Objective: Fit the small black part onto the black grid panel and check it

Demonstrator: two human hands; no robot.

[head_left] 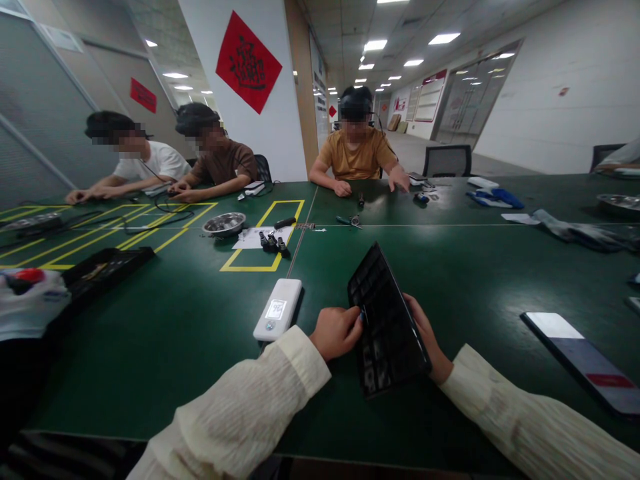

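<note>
A black tray (386, 320), divided into several shallow compartments, is tilted up steeply in front of me above the green table. My right hand (431, 340) is closed around its right edge, with the fingers mostly hidden behind it. At the tray's left side, my left hand (339, 332) is in a pinch, fingertips against the compartment face. A speck of blue shows at those fingertips, too small to name. Just left of that hand, a white power bank (279, 310) with a small label lies on the table.
A phone (583, 357) lies to the right. Farther off are a metal bowl (224, 224), black cylindrical parts (274, 243) on paper, pliers (350, 221) and grey gloves (575, 230). A black open box (107, 273) stands left. Several people sit around the table (210, 347).
</note>
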